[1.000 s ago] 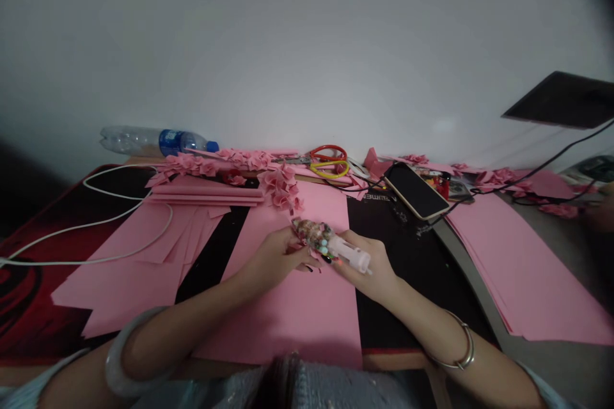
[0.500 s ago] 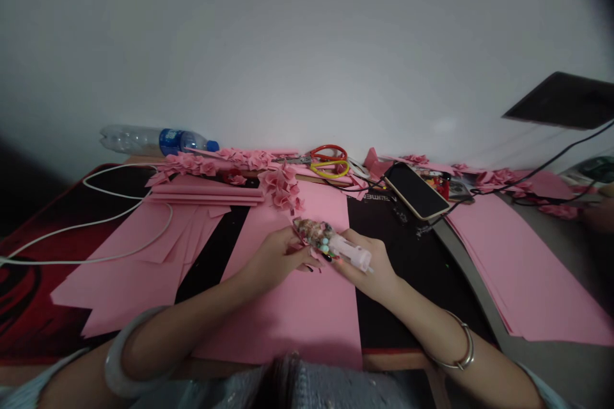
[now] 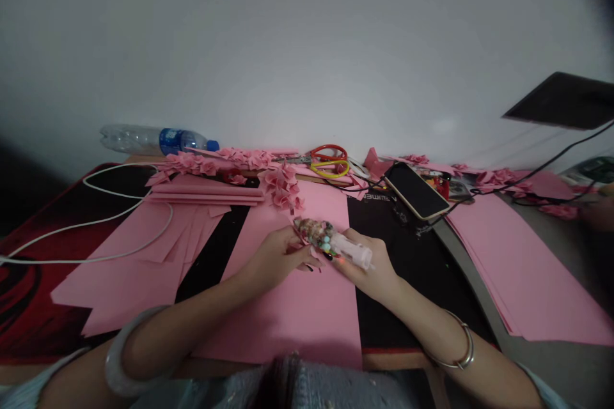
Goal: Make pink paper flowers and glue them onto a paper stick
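While flowers [image 3: 281, 186] lie made and sheets [image 3: 530, 268] unworked, my left hand [image 3: 274, 259] pinches paper [image 3: 314, 261], my right hand [image 3: 380, 276] grips glue gun [image 3: 352, 251].

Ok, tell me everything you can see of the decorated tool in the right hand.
The decorated tool has a front part crusted with small multicoloured, bead-like pieces, some pale blue. Its rear part is a pale pinkish-white body that looks like plastic, with a thin stub at the back. A small red glow shows beside it. It is held slantwise, front end toward the left hand; the right hand grips it, hiding its underside. Whether the left hand touches it is unclear.
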A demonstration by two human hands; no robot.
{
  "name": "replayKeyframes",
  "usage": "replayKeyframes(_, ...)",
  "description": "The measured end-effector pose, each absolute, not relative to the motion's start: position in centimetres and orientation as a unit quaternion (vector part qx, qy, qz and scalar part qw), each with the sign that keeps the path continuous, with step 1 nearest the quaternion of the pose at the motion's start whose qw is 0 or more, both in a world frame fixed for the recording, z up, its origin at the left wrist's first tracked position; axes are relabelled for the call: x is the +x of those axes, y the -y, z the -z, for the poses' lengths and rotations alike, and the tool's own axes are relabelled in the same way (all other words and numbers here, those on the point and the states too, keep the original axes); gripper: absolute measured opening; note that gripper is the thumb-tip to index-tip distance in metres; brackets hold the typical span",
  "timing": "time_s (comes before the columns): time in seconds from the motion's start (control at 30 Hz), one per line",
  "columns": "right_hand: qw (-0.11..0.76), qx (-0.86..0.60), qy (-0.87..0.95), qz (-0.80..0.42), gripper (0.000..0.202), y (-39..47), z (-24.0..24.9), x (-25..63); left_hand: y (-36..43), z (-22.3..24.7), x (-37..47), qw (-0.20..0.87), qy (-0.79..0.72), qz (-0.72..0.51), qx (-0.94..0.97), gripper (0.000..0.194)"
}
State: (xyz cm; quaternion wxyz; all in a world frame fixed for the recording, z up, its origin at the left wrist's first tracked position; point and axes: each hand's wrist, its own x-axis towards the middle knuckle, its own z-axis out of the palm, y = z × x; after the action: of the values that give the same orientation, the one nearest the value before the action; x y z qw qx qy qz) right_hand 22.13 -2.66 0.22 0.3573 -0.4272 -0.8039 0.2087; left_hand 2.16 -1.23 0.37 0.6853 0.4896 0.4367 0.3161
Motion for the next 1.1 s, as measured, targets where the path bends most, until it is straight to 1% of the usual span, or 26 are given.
replayKeyframes(0.37,0.36,-0.426,0.81,-0.181,0.022,2.61,-0.53,22.05,1.26,-0.17,2.13,0.688,-0.425,-0.331,0.486,0.017)
replayKeyframes(0.6,0.358,-0.426,0.806,-0.2,0.021,2.61,-0.31,22.12,1.28,-0.27,2.12,0.688,-0.422,-0.33,0.49,0.015)
replayKeyframes(0.87,0.355,-0.42,0.817,-0.172,0.021,2.59,-0.33,22.11,1.2,0.02,2.07,0.683,-0.426,-0.334,0.49,0.018)
replayKeyframes(1.1,0.364,-0.414,0.818,-0.162,0.02,2.53,-0.49,21.93,1.27,-0.28,2.11,0.682,-0.436,-0.33,0.486,0.013)
